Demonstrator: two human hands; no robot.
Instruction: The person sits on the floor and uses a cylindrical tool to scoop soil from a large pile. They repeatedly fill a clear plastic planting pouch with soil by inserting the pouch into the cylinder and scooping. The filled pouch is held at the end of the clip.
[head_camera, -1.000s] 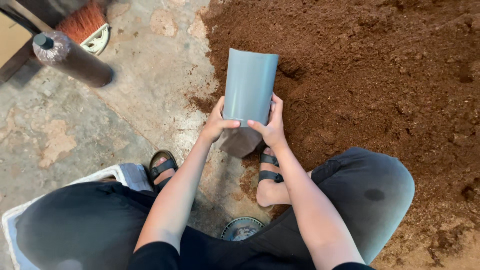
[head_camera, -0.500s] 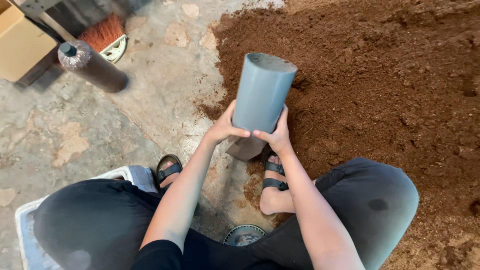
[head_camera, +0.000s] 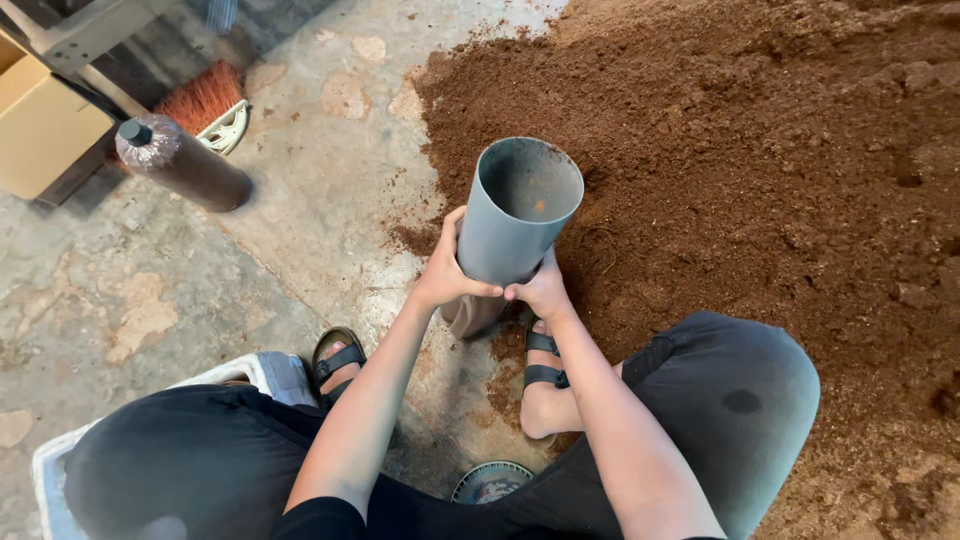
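Note:
A grey plastic pipe section (head_camera: 515, 215) stands upright in front of me, its open top facing the camera. Both hands grip its lower part: my left hand (head_camera: 447, 272) on the left side, my right hand (head_camera: 541, 291) on the right. Below the pipe hangs a brownish bag or sleeve (head_camera: 474, 316), partly hidden by my hands. A large heap of brown soil-like material (head_camera: 760, 170) spreads right of and behind the pipe. I am squatting with sandalled feet (head_camera: 540, 375) on the concrete floor.
A filled dark cylindrical bag with a black cap (head_camera: 180, 165) lies at upper left, beside an orange brush (head_camera: 205, 100) and a cardboard box (head_camera: 40, 135). A white crate (head_camera: 265, 372) sits under my left leg. A round dark object (head_camera: 492, 482) lies between my legs.
The pipe has tilted toward me so its open mouth now shows, and the view has shifted, bringing the box and brush into sight. Both hands keep their grip.

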